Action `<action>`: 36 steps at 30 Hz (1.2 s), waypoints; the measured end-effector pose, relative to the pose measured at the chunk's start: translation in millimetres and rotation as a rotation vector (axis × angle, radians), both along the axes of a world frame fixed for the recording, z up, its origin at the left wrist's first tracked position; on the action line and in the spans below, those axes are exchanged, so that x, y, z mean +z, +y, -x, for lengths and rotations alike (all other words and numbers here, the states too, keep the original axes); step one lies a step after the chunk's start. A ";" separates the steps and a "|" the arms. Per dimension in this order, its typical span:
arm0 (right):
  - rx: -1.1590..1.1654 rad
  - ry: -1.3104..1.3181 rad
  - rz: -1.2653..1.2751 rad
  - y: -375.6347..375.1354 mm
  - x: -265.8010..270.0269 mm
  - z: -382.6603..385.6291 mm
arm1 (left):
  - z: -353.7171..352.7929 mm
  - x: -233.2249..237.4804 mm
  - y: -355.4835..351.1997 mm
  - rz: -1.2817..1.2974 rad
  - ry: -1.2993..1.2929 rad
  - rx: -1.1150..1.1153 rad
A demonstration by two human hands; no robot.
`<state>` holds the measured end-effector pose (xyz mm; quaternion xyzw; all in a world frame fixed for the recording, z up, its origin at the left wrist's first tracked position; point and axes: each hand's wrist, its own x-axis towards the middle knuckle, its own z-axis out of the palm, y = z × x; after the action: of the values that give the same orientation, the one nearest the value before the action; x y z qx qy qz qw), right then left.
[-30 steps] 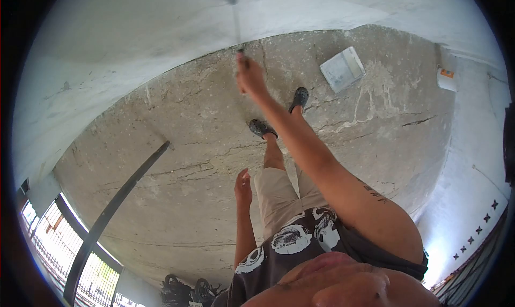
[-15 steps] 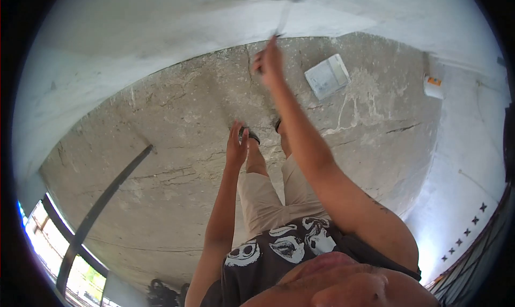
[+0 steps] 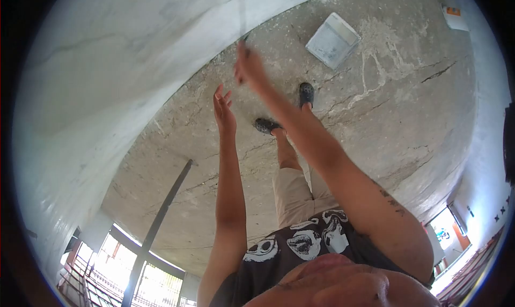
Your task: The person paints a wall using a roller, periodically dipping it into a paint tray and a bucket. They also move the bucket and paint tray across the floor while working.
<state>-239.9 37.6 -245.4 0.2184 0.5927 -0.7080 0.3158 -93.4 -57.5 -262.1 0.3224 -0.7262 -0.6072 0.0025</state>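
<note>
My right hand (image 3: 250, 65) is closed around the handle of a long thin tool (image 3: 243, 17), blurred by motion. The tool reaches up in front of the pale wall (image 3: 134, 55), and its dark far end is cut off by the top of the view. Whether that end touches the wall cannot be made out. Lower and to the left, my left hand (image 3: 223, 109) is raised with its fingers apart and nothing in it. A white rectangular tray (image 3: 333, 40) with greyish residue lies on the floor to the right of my right hand.
Cracked concrete floor (image 3: 386, 119) with pale spill marks spreads around my dark shoes (image 3: 306, 94). A dark pole (image 3: 161, 216) stands at the lower left, near bright barred windows (image 3: 158, 285). A white container with an orange label (image 3: 455, 17) is at the upper right.
My view has turned, so the tray appears higher and the wall fills more of the left. My right hand and the tool have shifted left; my left hand is higher. My feet are farther apart.
</note>
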 end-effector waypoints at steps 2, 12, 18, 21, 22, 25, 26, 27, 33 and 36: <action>0.056 0.566 -0.339 -22.6 -34.3 -46.8 | 12.7 -12.8 9.8 -0.251 0.060 -0.015; -0.333 0.051 0.088 74.8 -20.1 98.2 | 95.3 13.7 70.4 -0.146 0.060 0.128; -0.065 0.432 -0.350 43.5 -26.8 18.5 | 87.1 -9.5 102.7 -0.180 0.069 0.134; 0.017 0.322 -0.276 58.7 -20.8 16.7 | 73.0 -17.0 111.2 -0.230 0.122 0.085; 0.016 0.298 -0.293 68.6 -23.9 34.5 | 69.7 -12.1 118.5 -0.228 0.020 0.122; -0.196 -0.021 0.017 127.2 -19.4 106.1 | 55.1 -5.2 128.5 -0.194 -0.099 0.132; -0.282 -0.013 0.090 141.3 -21.1 124.3 | 50.1 -6.1 130.7 -0.176 -0.111 0.107; -0.284 -0.006 0.087 145.1 -21.2 129.3 | 44.5 -7.3 132.4 -0.179 -0.106 0.103; 0.036 0.089 -0.010 118.8 -2.8 65.0 | 42.0 -34.9 145.9 -0.194 -0.157 0.049; 0.077 0.160 -0.069 119.1 -21.1 58.9 | 41.9 -37.6 153.8 -0.186 -0.188 0.106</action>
<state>-298.8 156.7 -266.5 0.1489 0.6479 -0.6897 0.2871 -135.3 96.2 -299.7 0.4147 -0.6457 -0.6380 -0.0632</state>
